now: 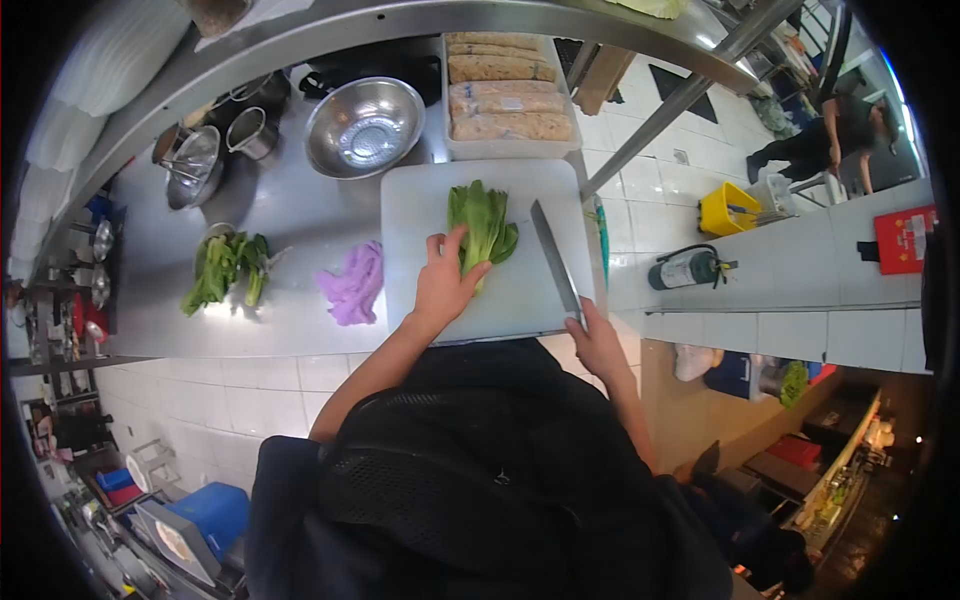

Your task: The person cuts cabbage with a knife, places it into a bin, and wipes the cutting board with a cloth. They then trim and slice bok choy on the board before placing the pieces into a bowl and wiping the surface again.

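Note:
A white cutting board [420, 205] lies on the steel counter in front of me. On it rests a bunch of leafy greens [484, 228]. My left hand [443, 282] presses down on the stalk end of the greens, thumb and fingers around it. My right hand [596, 343] grips the handle of a long knife [556, 262], whose blade lies along the right side of the board, just right of the greens and apart from them.
More greens [226, 268] and a purple cloth [353, 283] lie left of the board. A steel bowl [363, 127], small pots [190, 160] and a tray of wrapped rolls [505, 95] stand behind. Another person [845, 135] bends over at far right; a fire extinguisher [686, 268] lies on the floor.

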The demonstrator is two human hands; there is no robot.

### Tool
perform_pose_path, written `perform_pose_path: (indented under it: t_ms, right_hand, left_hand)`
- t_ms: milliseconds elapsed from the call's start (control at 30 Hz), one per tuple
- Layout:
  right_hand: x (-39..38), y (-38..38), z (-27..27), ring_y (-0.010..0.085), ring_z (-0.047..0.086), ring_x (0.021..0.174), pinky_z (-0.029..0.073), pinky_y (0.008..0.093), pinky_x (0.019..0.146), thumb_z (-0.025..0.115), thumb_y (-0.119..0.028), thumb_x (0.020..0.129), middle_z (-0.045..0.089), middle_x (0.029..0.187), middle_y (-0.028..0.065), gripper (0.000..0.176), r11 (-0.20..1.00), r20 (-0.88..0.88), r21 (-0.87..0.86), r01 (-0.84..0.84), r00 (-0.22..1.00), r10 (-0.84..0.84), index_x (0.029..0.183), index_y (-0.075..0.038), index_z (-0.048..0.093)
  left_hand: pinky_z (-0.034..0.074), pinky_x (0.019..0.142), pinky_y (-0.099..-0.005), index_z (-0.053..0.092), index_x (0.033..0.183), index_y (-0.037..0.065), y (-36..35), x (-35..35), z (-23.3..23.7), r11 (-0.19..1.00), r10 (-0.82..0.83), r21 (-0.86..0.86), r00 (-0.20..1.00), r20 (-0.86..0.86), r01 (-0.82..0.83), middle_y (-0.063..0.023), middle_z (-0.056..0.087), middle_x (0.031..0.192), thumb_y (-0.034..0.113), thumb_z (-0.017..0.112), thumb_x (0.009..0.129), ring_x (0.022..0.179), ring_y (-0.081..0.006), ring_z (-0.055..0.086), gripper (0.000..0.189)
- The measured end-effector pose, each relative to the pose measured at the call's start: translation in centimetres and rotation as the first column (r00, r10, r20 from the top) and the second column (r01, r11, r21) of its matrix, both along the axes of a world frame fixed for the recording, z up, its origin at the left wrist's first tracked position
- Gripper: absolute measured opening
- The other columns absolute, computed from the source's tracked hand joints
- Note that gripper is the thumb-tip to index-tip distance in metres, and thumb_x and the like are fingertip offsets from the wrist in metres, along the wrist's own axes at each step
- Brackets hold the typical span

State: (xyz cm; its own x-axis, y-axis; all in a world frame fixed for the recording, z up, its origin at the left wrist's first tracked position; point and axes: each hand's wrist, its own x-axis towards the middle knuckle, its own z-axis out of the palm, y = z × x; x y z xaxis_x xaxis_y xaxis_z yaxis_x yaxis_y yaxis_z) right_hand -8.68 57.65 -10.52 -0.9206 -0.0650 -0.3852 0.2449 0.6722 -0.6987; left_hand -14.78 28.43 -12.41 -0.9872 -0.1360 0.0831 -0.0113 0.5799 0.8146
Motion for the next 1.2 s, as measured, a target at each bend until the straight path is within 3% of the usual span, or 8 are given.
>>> perform_pose_path:
  t_ms: [200,400,500,567,700,867,1100,1200]
  right_hand:
    - [0.1,-1.3,0.9,0.0515,0.066,0.098,0.052,0.0557,0.085,0.058,-0.031,0.102,0.070,0.103,0.0319,0.047,0.991,0.007,0.128,-0.036,0.999,0.035,0.142,-0.007,0.050]
    - [0.2,-1.1,-0.6,0.0514,0.066,0.099,0.052,0.0553,0.085,0.058,-0.029,0.103,0.070,0.103,0.0320,0.044,0.990,-0.003,0.132,0.041,0.999,-0.041,0.139,-0.004,0.053]
    - [0.7,-0.3,-3.7,0.0202,0.057,0.049,0.047,0.0379,0.050,0.057,-0.021,0.104,0.058,0.067,0.0121,0.041,1.000,-0.177,0.016,0.017,0.984,-0.014,0.141,-0.002,0.051]
    - [0.7,-0.7,-3.8,0.0177,0.054,0.048,0.046,0.0358,0.048,0.057,-0.021,0.104,0.055,0.066,0.0086,0.039,0.999,-0.167,-0.032,0.040,0.985,-0.045,0.139,-0.002,0.052]
    - [0.9,-0.6,-4.3,0.0140,0.051,0.047,0.043,0.0319,0.043,0.058,-0.020,0.105,0.050,0.065,0.0039,0.036,0.989,-0.151,-0.118,0.088,0.983,-0.106,0.136,-0.003,0.054]
    - [2.8,-0.8,-1.8,0.0214,0.059,0.065,0.048,0.0383,0.064,0.056,-0.017,0.105,0.061,0.075,0.0143,0.036,0.968,-0.276,-0.027,0.251,0.928,-0.249,0.137,-0.001,0.054]
    - [1.0,-1.2,1.7,0.0310,0.063,0.070,0.049,0.0411,0.068,0.055,-0.015,0.105,0.067,0.083,0.0211,0.037,0.966,-0.334,-0.136,0.219,0.908,-0.253,0.138,0.000,0.052]
    - [-2.2,-2.1,1.8,0.0521,0.066,0.096,0.052,0.0541,0.081,0.054,-0.017,0.105,0.067,0.106,0.0347,0.039,0.991,-0.299,-0.068,0.111,0.946,-0.126,0.138,0.004,0.050]
  left_hand:
    - [0.055,0.081,-0.0481,0.055,0.140,0.004,-0.1,2.0,-3.4,0.949,-0.310,-0.029,0.946,0.097,0.314,-0.0212,0.052,0.121,0.021,0.065,0.099,0.088,-0.0381,0.067,0.046]
    - [0.055,0.082,-0.0414,0.056,0.135,0.000,0.7,2.9,-2.8,0.877,-0.379,0.377,0.912,0.160,0.298,-0.0208,0.052,0.123,0.017,0.065,0.096,0.085,-0.0332,0.065,0.043]
    - [0.055,0.085,-0.0435,0.049,0.142,-0.001,2.0,2.7,-1.9,0.946,-0.223,0.290,0.942,0.252,0.147,-0.0205,0.051,0.128,0.016,0.069,0.092,0.094,-0.0342,0.065,0.056]
    - [0.054,0.089,-0.0471,0.040,0.148,0.000,3.3,1.5,-1.2,0.998,-0.033,-0.051,0.984,0.177,0.043,-0.0206,0.048,0.136,0.019,0.072,0.088,0.110,-0.0381,0.062,0.071]
    - [0.051,0.094,-0.0544,0.035,0.152,0.007,4.7,-2.8,-1.6,0.989,-0.013,-0.144,1.000,0.028,0.017,-0.0197,0.045,0.144,0.021,0.072,0.086,0.123,-0.0427,0.055,0.077]
    - [0.047,0.095,-0.0601,0.046,0.147,0.015,4.7,-4.8,-0.2,0.559,-0.424,-0.649,0.851,0.311,0.516,-0.0134,0.048,0.146,0.014,0.066,0.085,0.126,-0.0362,0.051,0.065]
    - [0.047,0.093,-0.0592,0.054,0.141,0.015,4.7,-4.4,-1.5,0.397,-0.493,-0.790,0.834,0.246,0.467,-0.0085,0.051,0.143,0.017,0.061,0.090,0.124,-0.0324,0.053,0.052]
    - [0.047,0.093,-0.0595,0.054,0.141,0.015,4.8,-4.2,-1.6,0.405,-0.489,-0.797,0.843,0.225,0.448,-0.0080,0.051,0.144,0.018,0.061,0.090,0.124,-0.0314,0.053,0.052]
